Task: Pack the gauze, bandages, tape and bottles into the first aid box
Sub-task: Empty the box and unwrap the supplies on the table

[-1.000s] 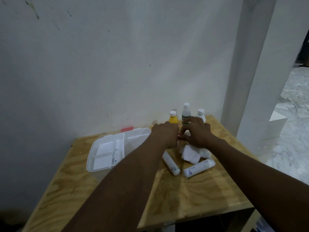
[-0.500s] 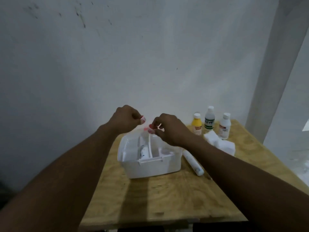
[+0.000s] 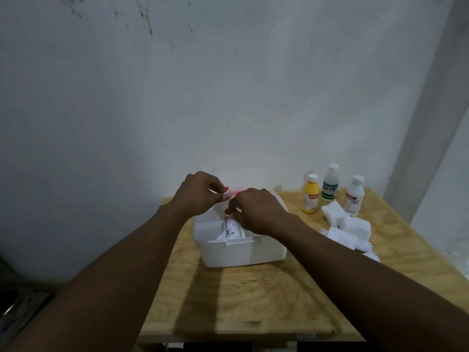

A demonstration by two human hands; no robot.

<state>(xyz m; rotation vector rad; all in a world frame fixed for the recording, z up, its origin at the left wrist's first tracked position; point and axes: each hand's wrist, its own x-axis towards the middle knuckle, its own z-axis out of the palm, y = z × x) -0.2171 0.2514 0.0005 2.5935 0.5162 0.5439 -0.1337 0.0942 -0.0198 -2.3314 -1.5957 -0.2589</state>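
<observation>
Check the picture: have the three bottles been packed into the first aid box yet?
No: the yellow bottle, green-label bottle and white bottle stand on the table, right of the first aid box.

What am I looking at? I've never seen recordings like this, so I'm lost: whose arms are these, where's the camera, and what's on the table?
No machine here: a person wears a wide-angle camera on the head, so you look down along their own arms. The left hand pinches what looks like the tape, a small white roll with red on it. The right hand bunches its fingertips beside it; what they pinch is too small to tell. Below, on the wooden table, stands the open first aid box with a bandage roll inside. Right of it lie a gauze pile and three upright bottles: the yellow bottle, the green-labelled bottle and the white bottle.
</observation>
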